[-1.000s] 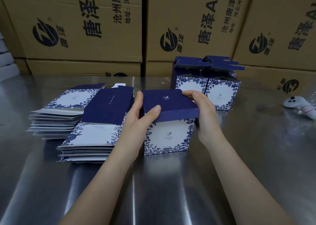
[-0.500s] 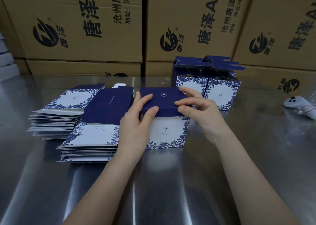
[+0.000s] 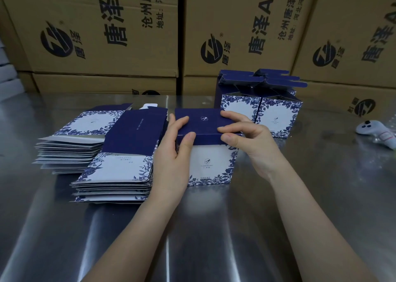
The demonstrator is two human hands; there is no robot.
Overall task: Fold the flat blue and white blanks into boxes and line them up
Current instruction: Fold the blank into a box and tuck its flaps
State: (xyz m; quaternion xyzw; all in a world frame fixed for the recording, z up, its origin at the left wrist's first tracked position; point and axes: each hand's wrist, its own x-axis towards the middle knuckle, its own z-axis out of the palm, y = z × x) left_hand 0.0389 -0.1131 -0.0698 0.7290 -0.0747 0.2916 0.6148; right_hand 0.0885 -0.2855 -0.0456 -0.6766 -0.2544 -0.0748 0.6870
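A folded blue and white box (image 3: 211, 166) stands on the steel table (image 3: 214, 228) in the middle, its navy lid lying flat on top. My left hand (image 3: 173, 159) holds the box's left side, fingers on the lid and thumb on the lid's front edge. My right hand (image 3: 250, 140) grips the lid's right front corner, fingers on top and thumb on the front. Two stacks of flat blanks lie to the left: a near stack (image 3: 115, 176) and a far stack (image 3: 77, 140). Behind, several folded boxes (image 3: 261, 108) stand together with open navy flaps.
Large brown cartons (image 3: 107, 35) wall off the back of the table. A white handheld controller (image 3: 377, 131) lies at the right edge. Bare steel stretches in front of the box and to its right.
The lid came down from a raised tilt to flat on the box. Both hands shifted onto the lid's top and front edge, the right hand moving from behind the lid to its front corner.
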